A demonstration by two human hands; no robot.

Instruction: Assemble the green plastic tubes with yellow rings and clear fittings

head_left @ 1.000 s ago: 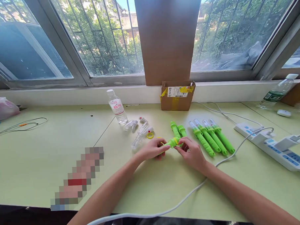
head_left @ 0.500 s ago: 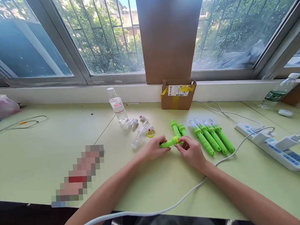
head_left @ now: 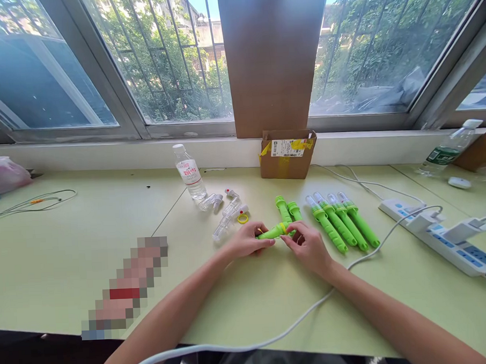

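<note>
My left hand (head_left: 249, 240) is wrapped round a green plastic handle (head_left: 271, 233) that lies level just above the table. Thumb and fingers of my right hand (head_left: 309, 248) pinch its other end, beside a yellow ring (head_left: 284, 228) fitted round it. Just behind the hands lie two more green handles (head_left: 282, 207), partly hidden by my fingers. To the right, several green handles with clear domed caps (head_left: 341, 220) rest side by side. A loose yellow ring (head_left: 242, 218) and several clear caps with white ends (head_left: 228, 220) lie to the left.
A water bottle (head_left: 190, 173) stands behind the clear caps, and a cardboard box (head_left: 286, 164) sits against the window sill. At right are a power strip (head_left: 438, 235) and another bottle (head_left: 447, 151). A white cable (head_left: 274, 339) crosses in front, under my right forearm. A blurred-out object (head_left: 127, 289) lies left.
Both hands keep their hold on the green handle, with only slight finger movement at the yellow ring. The whole view has shifted a little.
</note>
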